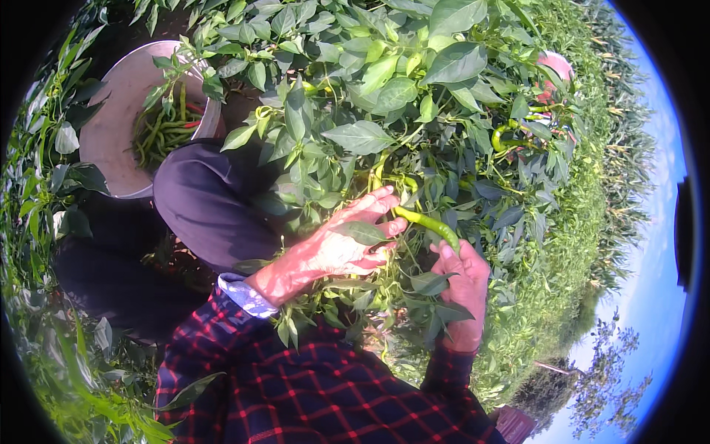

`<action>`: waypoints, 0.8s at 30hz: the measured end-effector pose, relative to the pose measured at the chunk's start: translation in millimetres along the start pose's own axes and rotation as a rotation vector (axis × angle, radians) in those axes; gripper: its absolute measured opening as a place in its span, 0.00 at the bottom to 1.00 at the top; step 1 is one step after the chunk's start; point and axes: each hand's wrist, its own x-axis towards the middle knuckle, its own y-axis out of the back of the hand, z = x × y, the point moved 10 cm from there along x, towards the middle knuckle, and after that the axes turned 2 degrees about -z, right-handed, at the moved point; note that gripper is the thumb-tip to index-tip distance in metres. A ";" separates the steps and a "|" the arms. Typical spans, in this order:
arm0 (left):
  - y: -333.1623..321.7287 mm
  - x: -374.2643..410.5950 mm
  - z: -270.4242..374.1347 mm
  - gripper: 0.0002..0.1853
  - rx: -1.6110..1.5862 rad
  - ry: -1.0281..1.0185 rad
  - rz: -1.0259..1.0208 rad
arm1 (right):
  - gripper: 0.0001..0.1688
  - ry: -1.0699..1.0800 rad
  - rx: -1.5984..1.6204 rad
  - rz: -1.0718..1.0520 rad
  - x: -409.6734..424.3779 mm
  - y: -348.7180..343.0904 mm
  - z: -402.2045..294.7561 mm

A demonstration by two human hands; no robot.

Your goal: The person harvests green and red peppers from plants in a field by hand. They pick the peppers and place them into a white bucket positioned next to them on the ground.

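A long green chili pepper [430, 221] lies between my two hands. My right hand [465, 272] pinches its lower end between thumb and fingers. My left hand [341, 247] is just left of it, palm down with its fingers apart, and its fingertips are near the pepper's stem end. A pepper leaf [360, 232] crosses the back of the left hand. Leafy stems of the pepper plant [360, 137] surround both hands and hide parts of the fingers. More curved green peppers [498, 137] hang on the plant at the upper right.
A whitish plastic bucket [105, 136] with many green and a few red peppers [163, 130] stands at the left, beside my bent knee [205, 188] in dark trousers. Dense pepper plants reach around me. A pink-red object [556, 65] shows behind leaves at the upper right. Tall crops [624, 150] stand beyond.
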 end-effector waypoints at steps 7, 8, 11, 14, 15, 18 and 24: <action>-7.1 -2.2 -0.8 0.30 -0.038 0.008 0.005 | 0.18 0.094 -0.055 -0.179 -15.9 40.4 -32.1; -5.9 -2.8 -2.4 0.31 -0.106 0.039 0.003 | 0.19 0.144 -0.060 -0.175 -21.9 49.1 -43.1; -8.7 -2.9 -5.5 0.30 -0.243 0.084 0.019 | 0.23 0.421 0.093 -0.197 -40.9 75.8 -73.8; -1.8 1.8 0.7 0.30 0.072 0.048 -0.013 | 0.21 0.706 0.215 -0.428 -47.1 58.3 -117.2; -10.9 1.5 -1.1 0.30 0.059 0.053 0.000 | 0.21 0.771 0.164 -0.514 -47.6 38.8 -134.2; 0.0 7.3 7.6 0.21 0.009 0.017 0.052 | 0.20 0.817 -0.056 -0.726 -36.9 -58.6 -167.6; -0.2 25.3 8.2 0.21 -0.073 0.162 -0.087 | 0.16 0.584 -0.448 -1.082 -20.8 -268.9 -213.6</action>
